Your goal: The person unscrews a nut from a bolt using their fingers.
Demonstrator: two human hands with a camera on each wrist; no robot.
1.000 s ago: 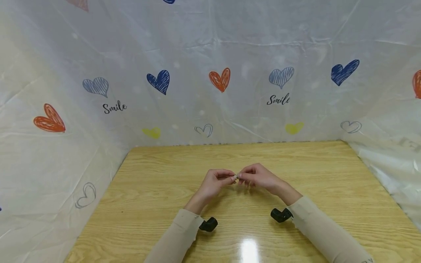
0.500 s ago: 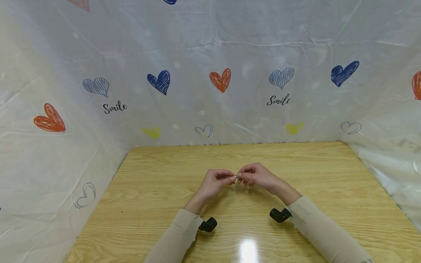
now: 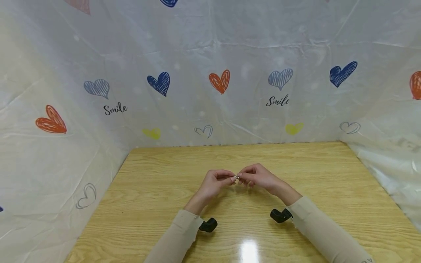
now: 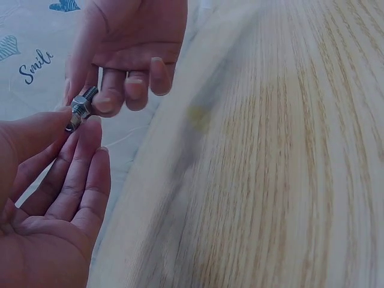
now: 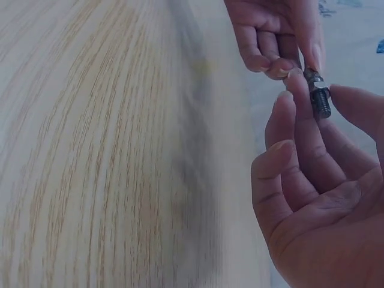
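Over the middle of the table, both hands meet at a small metal bolt [image 5: 323,109] that carries a hex nut [image 5: 320,86]. My left hand [image 3: 211,185] pinches one end of the bolt between thumb and fingers. From the other side, my right hand [image 3: 262,179] has its thumb and index finger at the nut, with the threaded end pointing toward its palm. The left wrist view shows the nut [image 4: 81,106] partway along the shaft, just beyond the left thumb tip. The bolt's far end is hidden by the left fingers.
The wood-grain table [image 3: 158,204] lies beneath the hands. White sheeting [image 3: 187,106] printed with hearts hangs behind it and along both sides. A black wrist-camera mount [image 3: 208,225] sticks out at the left sleeve, and another mount [image 3: 280,215] at the right.
The right fingertips shift slightly around the metal piece, and a little more of its shine shows between the hands. The left hand stays in place.
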